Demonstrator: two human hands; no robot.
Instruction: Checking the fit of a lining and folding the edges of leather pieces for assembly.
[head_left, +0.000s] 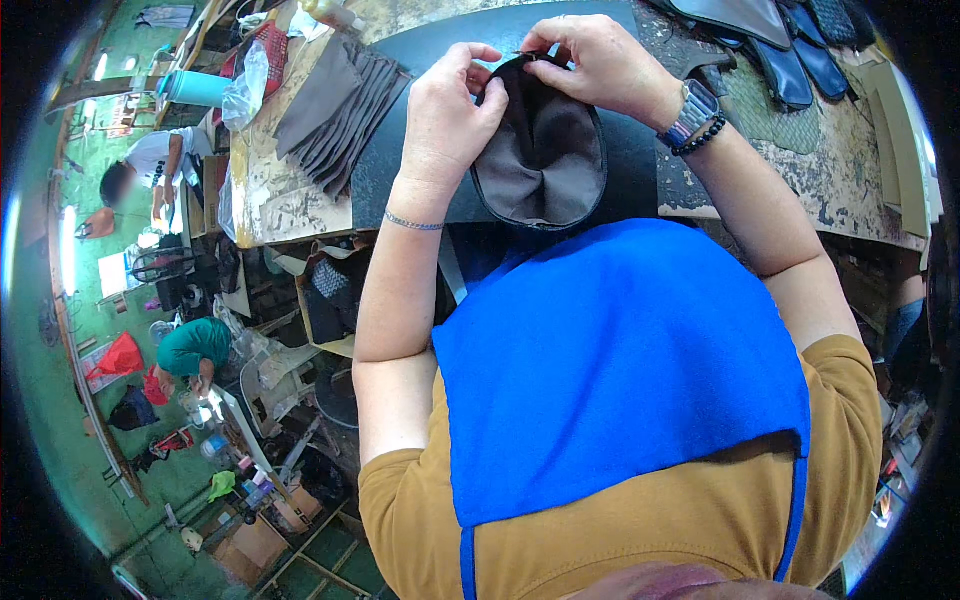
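A dark pouch [545,165] with a brown-grey fabric lining and a black edge is held over the near edge of the worktable, its opening towards me. My left hand [452,110] grips the pouch's far left rim, with the thumb against the lining. At the far end of the opening, the thumb and fingertips of my right hand [600,65] pinch the rim. Both sets of fingertips are close together there. A small dark piece shows at my right fingertips, too small to name. Under the pouch lies a dark sheet [400,180].
To the left is a fanned stack of dark brown fabric pieces [340,110]. Beyond it are a teal bottle [195,88], a clear plastic bag [247,95] and a red basket [268,55]. Black leather-like pieces [790,65] lie far right. Two people work off to the left.
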